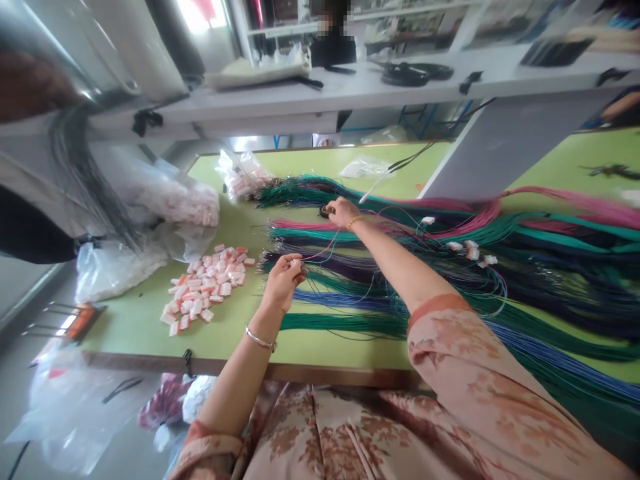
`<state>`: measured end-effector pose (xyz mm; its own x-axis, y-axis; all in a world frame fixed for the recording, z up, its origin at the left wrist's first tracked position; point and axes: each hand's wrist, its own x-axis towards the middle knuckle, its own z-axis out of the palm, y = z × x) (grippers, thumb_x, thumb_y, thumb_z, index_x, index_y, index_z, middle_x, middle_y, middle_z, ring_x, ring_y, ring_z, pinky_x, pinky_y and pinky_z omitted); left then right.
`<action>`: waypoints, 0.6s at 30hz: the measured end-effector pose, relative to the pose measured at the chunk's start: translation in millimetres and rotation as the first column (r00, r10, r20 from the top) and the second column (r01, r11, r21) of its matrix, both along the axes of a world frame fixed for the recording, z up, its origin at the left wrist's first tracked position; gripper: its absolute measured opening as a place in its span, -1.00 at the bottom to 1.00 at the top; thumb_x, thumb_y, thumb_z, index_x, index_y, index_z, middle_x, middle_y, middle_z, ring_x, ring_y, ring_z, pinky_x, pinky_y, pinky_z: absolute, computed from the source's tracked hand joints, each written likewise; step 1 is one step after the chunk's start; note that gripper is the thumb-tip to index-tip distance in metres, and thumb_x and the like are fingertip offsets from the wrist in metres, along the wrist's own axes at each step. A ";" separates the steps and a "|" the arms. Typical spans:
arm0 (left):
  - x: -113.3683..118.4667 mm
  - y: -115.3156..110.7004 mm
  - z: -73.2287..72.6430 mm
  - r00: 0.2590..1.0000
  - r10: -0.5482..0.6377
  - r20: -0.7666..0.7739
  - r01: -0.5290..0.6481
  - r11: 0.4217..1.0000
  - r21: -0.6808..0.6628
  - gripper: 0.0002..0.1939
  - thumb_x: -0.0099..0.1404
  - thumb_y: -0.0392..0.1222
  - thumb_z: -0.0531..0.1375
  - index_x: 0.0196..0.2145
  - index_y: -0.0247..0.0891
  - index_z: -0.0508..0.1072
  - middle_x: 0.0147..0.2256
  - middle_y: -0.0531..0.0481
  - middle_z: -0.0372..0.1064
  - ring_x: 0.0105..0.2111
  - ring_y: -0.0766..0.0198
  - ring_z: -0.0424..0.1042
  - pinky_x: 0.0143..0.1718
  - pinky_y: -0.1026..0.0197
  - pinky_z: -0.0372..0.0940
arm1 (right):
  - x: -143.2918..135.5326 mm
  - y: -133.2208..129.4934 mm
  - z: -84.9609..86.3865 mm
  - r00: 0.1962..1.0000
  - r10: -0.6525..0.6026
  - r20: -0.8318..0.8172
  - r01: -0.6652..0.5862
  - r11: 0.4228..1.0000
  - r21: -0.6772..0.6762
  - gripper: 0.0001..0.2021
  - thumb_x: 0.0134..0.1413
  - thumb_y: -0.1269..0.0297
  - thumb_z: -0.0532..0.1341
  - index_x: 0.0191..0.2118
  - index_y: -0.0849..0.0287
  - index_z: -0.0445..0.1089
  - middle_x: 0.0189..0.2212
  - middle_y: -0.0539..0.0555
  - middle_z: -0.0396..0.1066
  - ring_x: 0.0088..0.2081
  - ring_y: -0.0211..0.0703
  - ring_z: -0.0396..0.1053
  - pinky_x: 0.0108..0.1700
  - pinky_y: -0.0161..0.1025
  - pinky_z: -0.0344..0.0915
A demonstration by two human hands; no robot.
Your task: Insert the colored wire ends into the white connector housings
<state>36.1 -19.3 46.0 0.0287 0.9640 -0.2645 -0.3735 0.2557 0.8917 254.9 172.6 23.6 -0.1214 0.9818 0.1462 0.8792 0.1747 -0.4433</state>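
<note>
My left hand [284, 281] is closed in a pinch on a small white connector [296, 264], partly hidden by the fingers. Thin pink and green wires [327, 252] run from it up towards the right. Farther off, my right hand [343, 212] bends its fingers over the wire bundles beside a small dark object [326, 212]; what its fingertips grip is too small to make out. Beneath both hands lie long bundles of green wires [345, 323], blue wires [340, 300] and pink wires [305, 225]. Left of my left hand is a loose pile of white and orange connectors [207, 283].
Plastic bags of connectors [193, 203] stand at the left of the green table [240, 343]. Several wired connectors [470, 250] lie on the bundles at right. A white shelf [280, 100] crosses above, with a grey upright panel [465, 147]. A person [334, 47] is beyond.
</note>
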 end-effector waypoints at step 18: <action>19.8 26.4 30.9 0.983 -0.123 -0.137 0.141 0.981 0.131 -0.57 -0.15 -0.26 0.44 -0.42 -0.26 0.26 -0.45 0.11 0.33 -0.48 0.37 0.44 -0.44 0.29 0.39 | -29.4 -119.9 47.1 0.379 0.176 -0.909 -0.182 0.977 0.113 -0.59 0.11 -0.15 0.17 -0.17 0.10 0.19 -0.15 0.06 0.37 -0.35 -0.28 0.42 -0.22 -0.23 0.41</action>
